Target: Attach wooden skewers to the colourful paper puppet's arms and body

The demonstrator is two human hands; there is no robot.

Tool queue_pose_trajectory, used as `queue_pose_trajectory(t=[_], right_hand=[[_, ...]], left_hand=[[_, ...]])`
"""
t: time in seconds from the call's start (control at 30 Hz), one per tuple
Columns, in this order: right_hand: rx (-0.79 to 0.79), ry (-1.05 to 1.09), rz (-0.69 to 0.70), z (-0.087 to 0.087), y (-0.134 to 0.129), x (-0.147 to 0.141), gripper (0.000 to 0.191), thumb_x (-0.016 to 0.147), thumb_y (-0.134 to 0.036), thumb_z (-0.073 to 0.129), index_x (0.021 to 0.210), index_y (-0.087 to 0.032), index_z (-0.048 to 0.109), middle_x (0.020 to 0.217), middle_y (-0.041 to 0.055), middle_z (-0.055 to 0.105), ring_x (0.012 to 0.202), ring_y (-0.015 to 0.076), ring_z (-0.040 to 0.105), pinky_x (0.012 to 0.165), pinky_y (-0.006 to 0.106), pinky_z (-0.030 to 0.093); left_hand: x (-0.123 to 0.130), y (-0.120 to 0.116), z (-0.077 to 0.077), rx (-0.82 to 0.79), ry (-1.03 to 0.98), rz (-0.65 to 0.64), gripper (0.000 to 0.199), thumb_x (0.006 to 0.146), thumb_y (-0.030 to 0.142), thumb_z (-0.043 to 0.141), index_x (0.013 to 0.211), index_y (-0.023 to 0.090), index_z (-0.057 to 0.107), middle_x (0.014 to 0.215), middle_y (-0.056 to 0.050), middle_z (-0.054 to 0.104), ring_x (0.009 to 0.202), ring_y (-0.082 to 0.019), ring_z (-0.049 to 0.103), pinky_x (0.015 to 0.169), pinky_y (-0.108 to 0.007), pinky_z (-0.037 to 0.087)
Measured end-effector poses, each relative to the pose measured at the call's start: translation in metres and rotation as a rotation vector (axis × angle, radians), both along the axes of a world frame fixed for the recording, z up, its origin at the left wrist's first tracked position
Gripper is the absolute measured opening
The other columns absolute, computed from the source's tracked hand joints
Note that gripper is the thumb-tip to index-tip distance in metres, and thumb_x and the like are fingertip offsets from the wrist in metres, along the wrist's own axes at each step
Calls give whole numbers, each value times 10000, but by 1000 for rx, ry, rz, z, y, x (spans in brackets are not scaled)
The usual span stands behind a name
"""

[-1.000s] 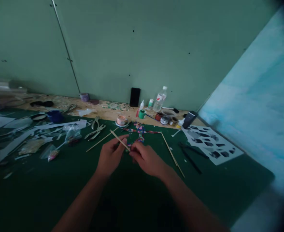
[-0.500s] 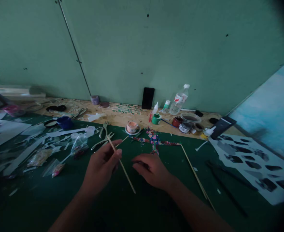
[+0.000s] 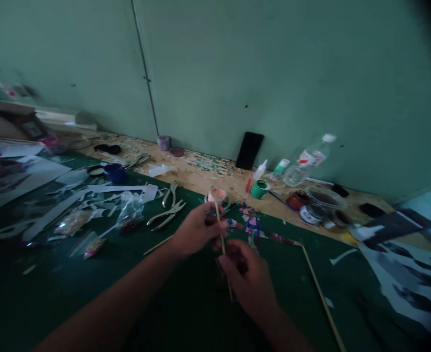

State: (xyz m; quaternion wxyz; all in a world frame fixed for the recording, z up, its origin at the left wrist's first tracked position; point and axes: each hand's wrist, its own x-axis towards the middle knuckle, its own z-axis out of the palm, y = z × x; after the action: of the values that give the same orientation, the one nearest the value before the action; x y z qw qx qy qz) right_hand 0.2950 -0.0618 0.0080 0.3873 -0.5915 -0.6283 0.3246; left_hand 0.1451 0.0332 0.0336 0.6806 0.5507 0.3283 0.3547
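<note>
While the left hand point(image 3: 197, 230) pinches the upper part of a thin wooden stick point(image 3: 223, 244) over the green mat point(image 3: 186, 303), the right hand's point(image 3: 250, 274) curled fingers meet it lower down, their exact grip hard to make out in shadow.

Thin wooden stick point(image 3: 223, 243) in left hand point(image 3: 198, 229) and right hand point(image 3: 251, 277) over green mat point(image 3: 65, 293)
</note>
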Motion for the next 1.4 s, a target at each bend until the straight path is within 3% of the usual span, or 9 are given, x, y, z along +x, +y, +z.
queue_pose_trajectory(t=[0.07, 0.17, 0.43, 0.53, 0.63, 0.8, 1.03, 1.17, 1.4], right_hand=[[-39, -6, -20, 1, 1, 1, 252, 879, -442, 541, 924, -212, 633, 739, 10, 683, 632, 149, 638, 562, 240, 471], [-76, -41, -11, 1, 1, 3, 259, 900, -441, 506, 864, -224, 643, 707, 10, 682, 613, 159, 643, 550, 247, 475], [227, -393, -187, 8, 10, 17, 207, 881, -400, 510, 868, -243, 645, 706, 39, 676, 608, 198, 625, 584, 311, 462], [93, -571, -221, 21, 41, 40, 247, 869, -415, 507, 971, -256, 665, 603, 7, 648, 538, 196, 604, 526, 295, 426], [-24, -842, -269, 29, 89, 73, 261, 868, -324, 488, 998, -246, 701, 814, 57, 730, 757, 225, 670, 657, 303, 463], [-116, -904, -216, 20, 150, 108, 292, 821, -195, 529, 1030, -240, 728, 1098, 52, 719, 996, 220, 653, 842, 286, 459], [-153, -968, -148, 2, 168, 94, 377, 822, -183, 512, 1134, -297, 690, 1132, 26, 710, 989, 206, 656, 836, 276, 470], [-143, -991, -182, 3, 171, 91, 391, 864, -220, 477, 1213, -281, 641, 1185, 50, 683, 1013, 217, 646, 847, 292, 469], [-132, -1027, -159, 6, 174, 85, 329, 876, -262, 485, 1134, -275, 687, 1172, 60, 687, 1078, 249, 622, 902, 337, 457]], left_hand=[[4, -6, -7, -64, -14, -93, 317, 741, 320, 717, 886, 161, 485, 629, 27, 604, 484, -96, 575, 483, -223, 481], [5, -6, -12, -63, -37, -128, 293, 740, 336, 724, 813, 144, 516, 632, 19, 599, 506, -87, 577, 509, -220, 483], [3, -1, -9, -59, 21, 26, 355, 793, 289, 657, 1096, 135, 554, 603, 68, 486, 439, -57, 410, 382, -176, 324], [5, -2, -11, -97, 48, 45, 351, 823, 271, 617, 1135, 118, 564, 609, 63, 485, 436, -47, 394, 397, -175, 304], [4, -1, -12, -75, 101, 64, 348, 830, 247, 603, 1141, 92, 581, 578, 63, 477, 430, -46, 398, 421, -179, 296], [-2, 2, -8, -44, 123, 48, 357, 823, 261, 605, 1140, 97, 590, 507, 85, 432, 383, -46, 355, 412, -184, 247], [-9, 7, -3, -28, 114, 29, 341, 822, 270, 613, 1124, 113, 586, 510, 87, 429, 390, -46, 355, 411, -181, 265], [-12, 11, -5, -50, 101, 44, 360, 816, 278, 618, 1141, 128, 583, 487, 87, 423, 370, -53, 359, 394, -182, 246], [-15, 14, -5, -91, 48, 57, 388, 793, 270, 632, 1159, 150, 582, 608, 41, 542, 390, -53, 396, 387, -184, 249]])
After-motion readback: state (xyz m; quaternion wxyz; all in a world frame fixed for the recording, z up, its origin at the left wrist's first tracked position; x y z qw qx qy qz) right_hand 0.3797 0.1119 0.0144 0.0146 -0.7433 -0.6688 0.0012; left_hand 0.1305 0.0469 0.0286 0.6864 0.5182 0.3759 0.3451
